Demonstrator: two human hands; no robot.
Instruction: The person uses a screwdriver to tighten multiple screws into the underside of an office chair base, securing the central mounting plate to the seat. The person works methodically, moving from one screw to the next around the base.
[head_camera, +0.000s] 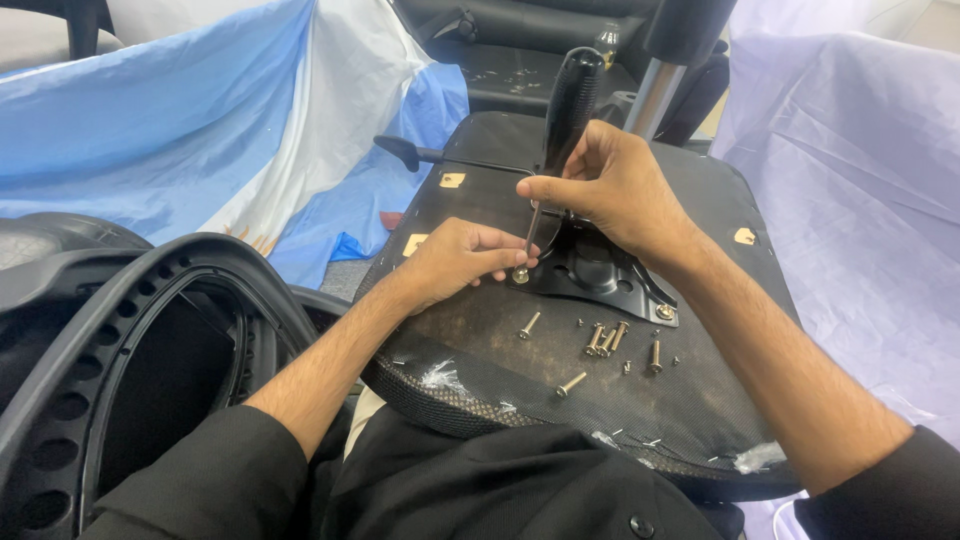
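blue-white plastic sheet (200, 130) 10 o'clock | black perforated chair frame (110, 330) 8 o'clock | pale purple sheet (850, 180) 3 o'clock | chrome gas cylinder (652, 95) 12 o'clock

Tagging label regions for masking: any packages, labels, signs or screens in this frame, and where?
No packages, signs or screens.
Small tan sticker: on the black seat underside, upper left, squarish.
Second tan sticker: on the seat's left edge, beside the left hand, partly covered.
Third tan sticker: near the seat's right edge, beyond the right hand, small, roughly squarish.
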